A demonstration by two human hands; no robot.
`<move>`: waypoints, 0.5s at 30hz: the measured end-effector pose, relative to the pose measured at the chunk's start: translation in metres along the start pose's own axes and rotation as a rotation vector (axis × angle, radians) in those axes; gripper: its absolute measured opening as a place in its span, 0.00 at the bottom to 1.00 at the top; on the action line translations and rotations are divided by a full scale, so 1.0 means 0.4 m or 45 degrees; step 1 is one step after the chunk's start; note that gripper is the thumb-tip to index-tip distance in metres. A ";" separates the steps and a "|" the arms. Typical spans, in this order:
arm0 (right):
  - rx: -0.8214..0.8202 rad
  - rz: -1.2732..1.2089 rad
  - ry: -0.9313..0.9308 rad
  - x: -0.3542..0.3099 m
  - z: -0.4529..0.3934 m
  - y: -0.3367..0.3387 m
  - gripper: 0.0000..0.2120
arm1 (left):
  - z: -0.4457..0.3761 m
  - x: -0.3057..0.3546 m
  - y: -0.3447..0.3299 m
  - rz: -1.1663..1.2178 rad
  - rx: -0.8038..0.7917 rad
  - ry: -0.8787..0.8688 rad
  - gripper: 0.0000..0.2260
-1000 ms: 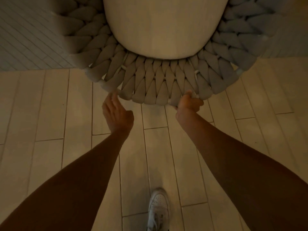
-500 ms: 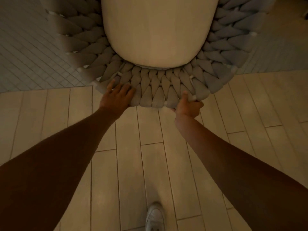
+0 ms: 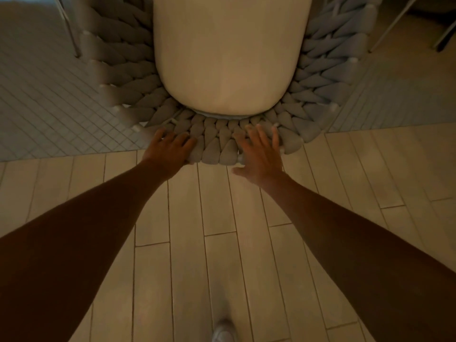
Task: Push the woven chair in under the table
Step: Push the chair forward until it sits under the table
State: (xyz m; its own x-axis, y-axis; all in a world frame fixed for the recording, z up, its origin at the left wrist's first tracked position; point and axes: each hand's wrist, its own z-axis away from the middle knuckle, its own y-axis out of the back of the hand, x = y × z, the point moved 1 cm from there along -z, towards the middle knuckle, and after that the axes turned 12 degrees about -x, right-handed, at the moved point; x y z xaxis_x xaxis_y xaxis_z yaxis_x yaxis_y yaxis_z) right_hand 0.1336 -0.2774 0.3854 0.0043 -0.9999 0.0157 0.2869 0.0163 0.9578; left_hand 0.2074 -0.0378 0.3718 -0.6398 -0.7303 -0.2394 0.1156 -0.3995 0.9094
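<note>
The woven chair [image 3: 217, 141] is seen from above, its thick grey braided back curving round a cream seat cushion [image 3: 227, 58]. My left hand [image 3: 170, 149] lies flat on the back's rim at the left, fingers resting on the braids. My right hand [image 3: 261, 154] is on the rim to the right with its fingers spread and its thumb off the edge. Neither hand is closed round anything. The table top is not in view.
The chair stands on grey mosaic tile [image 3: 49, 107], which meets pale floor planks [image 3: 222, 243] just behind the chair. Thin metal legs rise at the top left [image 3: 71, 33] and top right [image 3: 392, 23]. My white shoe [image 3: 222, 332] shows at the bottom edge.
The chair has slid forward onto the grey tile. My right hand has let go of the rim and spread flat. My left hand came onto the rim and stays pressed there.
</note>
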 end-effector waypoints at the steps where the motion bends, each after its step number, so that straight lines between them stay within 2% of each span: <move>1: -0.018 0.028 0.011 0.008 -0.012 0.012 0.40 | -0.006 -0.005 0.010 -0.003 0.004 0.000 0.30; 3: -0.023 0.096 0.041 0.018 -0.028 0.031 0.31 | -0.021 -0.016 0.029 0.009 -0.002 -0.015 0.30; 5: 0.007 0.152 0.067 0.023 -0.047 0.051 0.27 | -0.041 -0.036 0.049 0.007 0.000 -0.026 0.29; 15: -0.108 0.131 0.016 0.043 -0.173 0.177 0.28 | -0.131 -0.148 0.175 -0.021 -0.044 -0.074 0.29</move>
State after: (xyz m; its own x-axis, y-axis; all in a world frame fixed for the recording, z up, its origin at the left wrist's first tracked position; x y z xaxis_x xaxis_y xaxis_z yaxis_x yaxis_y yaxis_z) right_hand 0.2203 -0.2936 0.4335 0.0500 -0.9929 0.1083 0.3646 0.1191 0.9235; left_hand 0.2931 -0.0517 0.4319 -0.6847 -0.6905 -0.2332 0.1301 -0.4307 0.8931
